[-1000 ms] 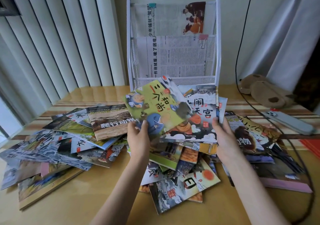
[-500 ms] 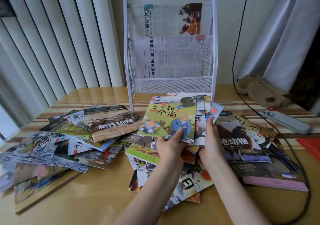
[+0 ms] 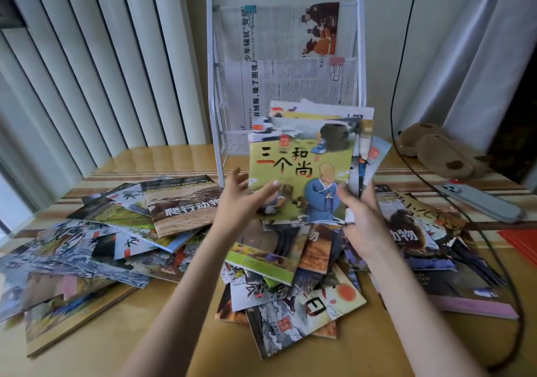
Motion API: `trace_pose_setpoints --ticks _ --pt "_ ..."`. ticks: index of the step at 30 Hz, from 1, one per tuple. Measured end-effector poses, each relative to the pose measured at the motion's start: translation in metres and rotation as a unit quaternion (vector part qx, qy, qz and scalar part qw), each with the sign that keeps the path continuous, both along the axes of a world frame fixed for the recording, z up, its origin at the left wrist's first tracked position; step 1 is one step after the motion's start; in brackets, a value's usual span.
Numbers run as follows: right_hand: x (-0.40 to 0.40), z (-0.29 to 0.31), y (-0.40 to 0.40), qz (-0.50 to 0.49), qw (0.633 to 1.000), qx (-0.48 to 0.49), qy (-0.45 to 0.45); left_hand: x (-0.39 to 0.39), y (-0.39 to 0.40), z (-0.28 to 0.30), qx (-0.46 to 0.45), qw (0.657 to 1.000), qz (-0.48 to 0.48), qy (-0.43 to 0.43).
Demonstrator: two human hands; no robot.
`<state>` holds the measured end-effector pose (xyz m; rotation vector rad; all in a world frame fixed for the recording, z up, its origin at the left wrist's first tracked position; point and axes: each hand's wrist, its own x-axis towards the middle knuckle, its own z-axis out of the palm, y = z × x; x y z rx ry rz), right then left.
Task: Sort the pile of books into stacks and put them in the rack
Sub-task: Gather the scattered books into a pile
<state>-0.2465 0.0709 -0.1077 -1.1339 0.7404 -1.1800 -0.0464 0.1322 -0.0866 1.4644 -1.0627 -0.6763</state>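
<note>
- Right hand [image 3: 364,219]: forearm reaching in from the lower right; fingers curled round the lower right corner of a held stack of books [image 3: 308,167], thumb on the front cover, pinching the stack.
- Left hand [image 3: 241,199]: forearm reaching in from the lower centre; fingers spread and fairly straight, the thumb tip lying on the lower left of the front cover, the other fingers fanned beside the stack's left edge. Whether they touch that edge cannot be told.
- Held stack: several thin, glossy paperbacks raised above the desk [image 3: 186,344], edges uneven. The front cover is yellow-green with black brush characters and a figure in a blue robe. It hangs in front of the lowest basket of the rack [image 3: 283,45], not inside it.
- Rack: white tubular metal frame with rounded top corners and fine mesh baskets, standing upright at the back of the desk. Newspaper sheets [image 3: 290,65] line it, fixed with a teal clip [image 3: 249,10] and a pink clip [image 3: 336,64].
- Pile of loose books [image 3: 293,283]: flat, overlapping picture books spread across the desk below the hands; more lie to the left, one brown cover [image 3: 181,202] uppermost, and to the right.
- Desk: smooth, light wood-tone surface with striped bands near the back.
- Right side: a grey phone [image 3: 482,202] lying flat, a brown plush toy [image 3: 436,150], a black cable [image 3: 406,161].
- Left: pale vertical blinds [image 3: 87,65].
</note>
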Motion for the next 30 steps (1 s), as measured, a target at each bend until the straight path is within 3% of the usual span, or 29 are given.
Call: trace_pose_setpoints --ticks 2,6,10,14,18,21,27,30 --pt "0.007 0.004 0.000 0.036 0.999 0.002 0.027 0.005 -0.006 0.006 -0.013 0.997 -0.073 0.006" --pt "0.008 0.003 -0.008 0.066 0.983 -0.094 0.143 0.010 -0.006 -0.004 -0.051 0.996 -0.061 -0.031" --pt "0.022 0.000 -0.011 0.010 0.994 -0.097 0.059 -0.003 -0.003 -0.018 -0.101 0.995 -0.023 -0.013" --pt "0.035 0.018 -0.018 -0.036 0.985 -0.155 0.067 -0.011 -0.013 -0.011 -0.163 0.986 0.032 -0.001" --pt "0.035 0.010 -0.023 -0.043 0.984 -0.151 0.080 -0.005 -0.016 -0.022 -0.164 0.981 0.066 -0.074" --pt "0.034 -0.013 -0.020 -0.021 0.987 -0.114 0.110 -0.005 -0.011 -0.047 -0.127 0.987 0.041 -0.089" --pt "0.036 -0.006 -0.025 -0.024 0.986 -0.119 0.114 -0.008 -0.014 -0.039 -0.136 0.990 -0.005 0.023" --pt "0.037 -0.011 -0.025 -0.017 0.986 -0.114 0.121 -0.006 -0.017 -0.040 -0.143 0.990 0.001 -0.011"
